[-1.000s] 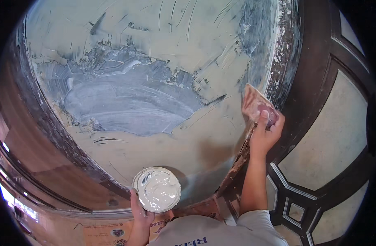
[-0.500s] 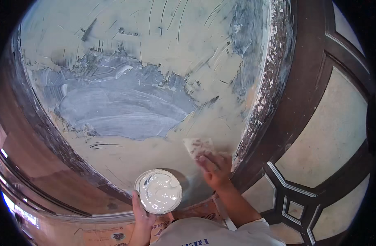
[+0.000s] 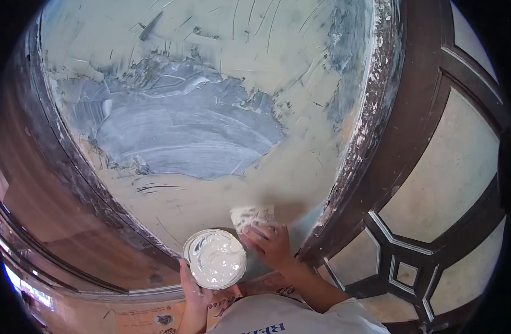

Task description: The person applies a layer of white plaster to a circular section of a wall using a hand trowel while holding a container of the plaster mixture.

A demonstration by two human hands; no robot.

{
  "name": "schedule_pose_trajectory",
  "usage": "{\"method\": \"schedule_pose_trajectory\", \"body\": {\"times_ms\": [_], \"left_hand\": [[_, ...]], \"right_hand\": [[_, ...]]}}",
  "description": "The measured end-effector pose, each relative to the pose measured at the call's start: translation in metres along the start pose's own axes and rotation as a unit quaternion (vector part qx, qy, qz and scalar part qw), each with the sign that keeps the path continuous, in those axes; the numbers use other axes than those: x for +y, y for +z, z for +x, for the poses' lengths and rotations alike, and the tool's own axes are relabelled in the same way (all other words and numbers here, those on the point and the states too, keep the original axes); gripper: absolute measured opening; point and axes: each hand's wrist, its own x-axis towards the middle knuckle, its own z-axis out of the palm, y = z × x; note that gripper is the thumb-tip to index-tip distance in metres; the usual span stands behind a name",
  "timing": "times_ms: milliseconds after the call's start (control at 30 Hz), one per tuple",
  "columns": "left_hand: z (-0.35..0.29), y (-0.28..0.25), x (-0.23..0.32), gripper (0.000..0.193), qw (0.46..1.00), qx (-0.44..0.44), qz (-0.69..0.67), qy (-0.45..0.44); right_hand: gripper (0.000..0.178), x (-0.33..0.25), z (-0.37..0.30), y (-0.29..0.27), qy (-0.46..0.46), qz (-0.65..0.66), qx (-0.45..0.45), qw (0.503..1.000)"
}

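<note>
My left hand (image 3: 196,292) is wrapped round the side of a round tub (image 3: 240,276) of glossy white paste (image 3: 219,259), holding it low in front of me. In my right hand (image 3: 270,243) is a flat, pale spreader (image 3: 252,215) with dark smears on its face. The fingers close over its lower edge, just right of the tub's rim. Its blade lies near or against the cream wall panel (image 3: 172,203); I cannot tell whether it touches. Higher on the panel, a large blue-grey patch (image 3: 183,139) shows curved smoothing streaks.
Dark frame trim with chipped white paint (image 3: 362,139) borders the panel on the right, and brown wood (image 3: 82,195) on the left. A dark panelled piece with cream insets (image 3: 445,167) stands at right. Printed brown paper (image 3: 138,320) covers the floor below.
My right hand has moved left and down with the spreader, closer to the tub, and the blade has turned flatter. The tub stays almost in place, while the view of the wall has shifted slightly.
</note>
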Motion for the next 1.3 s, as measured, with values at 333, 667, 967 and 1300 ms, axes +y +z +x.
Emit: {"method": "schedule_pose_trajectory", "body": {"times_ms": [333, 667, 967, 1300], "left_hand": [[-0.008, -0.034, 0.025, 0.06, 1.0, -0.02, -0.005, -0.007], [-0.027, -0.06, 0.066, 0.061, 0.999, -0.027, 0.013, 0.013], [-0.037, -0.084, 0.082, 0.062, 1.0, -0.018, -0.017, -0.008], [-0.03, -0.075, 0.071, 0.06, 1.0, -0.027, 0.012, -0.002]], "right_hand": [[0.038, 0.03, 0.058, -0.043, 0.154, -0.019, 0.239, 0.959], [0.043, -0.087, 0.002, 0.041, -0.012, 0.088, -0.001, 0.996], [0.043, -0.002, 0.045, -0.006, 0.235, -0.003, 0.242, 0.941], [0.047, -0.101, -0.042, 0.073, 0.034, 0.04, -0.052, 0.997]]}}
